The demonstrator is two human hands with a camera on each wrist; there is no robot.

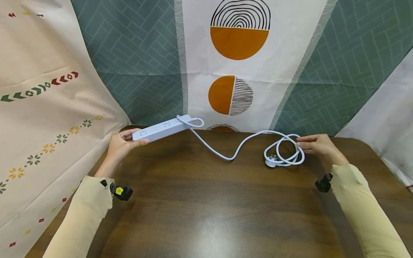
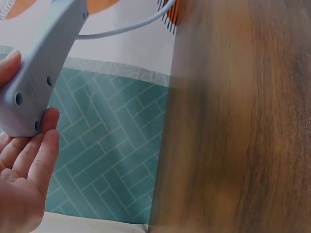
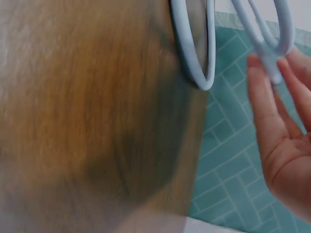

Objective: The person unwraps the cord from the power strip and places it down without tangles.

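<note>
A white power strip (image 1: 162,127) is tilted at the left, its near end in my left hand (image 1: 120,145). The thumb lies along one side and the fingers go under and behind it; the left wrist view shows the end of the strip (image 2: 36,82) against the fingers. From its far end a white cable (image 1: 230,157) loops once, then runs right along the table to a loose coil. My right hand (image 1: 317,146) pinches the coil's right edge between thumb and fingers. The plug (image 1: 272,162) lies at the coil's left, prongs up. In the right wrist view, cable loops (image 3: 265,53) reach the fingertips.
A dark brown wooden table (image 1: 200,200) spreads under both hands. Behind it hangs a green and white patterned cloth (image 1: 145,71). At the left hangs a cream cloth (image 1: 48,118), close to the left forearm. A pale cloth (image 1: 387,122) borders the right side.
</note>
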